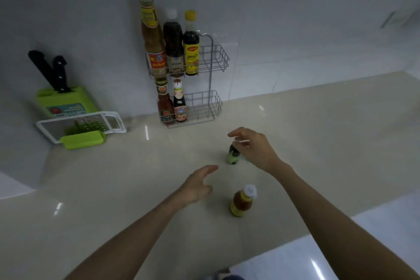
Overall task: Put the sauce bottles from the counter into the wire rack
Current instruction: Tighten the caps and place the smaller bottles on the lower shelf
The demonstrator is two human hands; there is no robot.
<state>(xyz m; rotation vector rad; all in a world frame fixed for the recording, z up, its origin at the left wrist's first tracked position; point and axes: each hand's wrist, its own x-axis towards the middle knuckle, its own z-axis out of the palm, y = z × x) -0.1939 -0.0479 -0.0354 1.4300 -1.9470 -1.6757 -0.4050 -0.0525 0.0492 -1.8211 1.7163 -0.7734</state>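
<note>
R hand: fingers spread, curled over the green-label bottle, apparently not closed on it yet; likely reaching from above because the cap is the free end.
L hand: open, holds nothing, hovers above counter.
Orange sauce bottle: upright on counter, nearer the person, apart from both hands.
Wire rack: against wall; both tiers filled at left, right side free.
Room: bare counter between bottles & rack, front edge close behind.
</note>
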